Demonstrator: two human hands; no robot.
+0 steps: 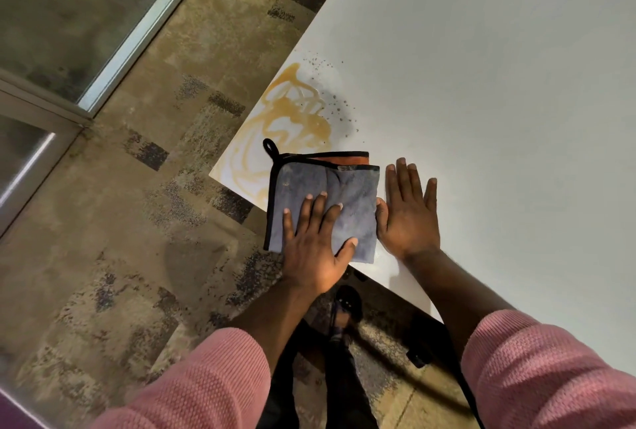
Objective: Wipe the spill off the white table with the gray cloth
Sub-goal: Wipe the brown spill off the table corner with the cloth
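Gray cloth (pixel 344 194) folded flat at white table (pixel 499 84) corner, just near of the spill (pixel 292 115).

Left hand (pixel 316 243) presses open-palmed on the cloth; right hand (pixel 409 212) lies flat, fingers spread, on bare table touching its right edge. Cloth appears soft, light, pliable: press from above, not pinch; the amber spill looks sticky.

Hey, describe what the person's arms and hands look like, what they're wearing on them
Both arms wear pink knitted sleeves with a fine waffle-like texture, the left sleeve and right sleeve pushed up so the forearms are bare. The left hand and right hand are bare too: no gloves, and no rings, watch or bracelets visible. Fingernails look short and unpainted.
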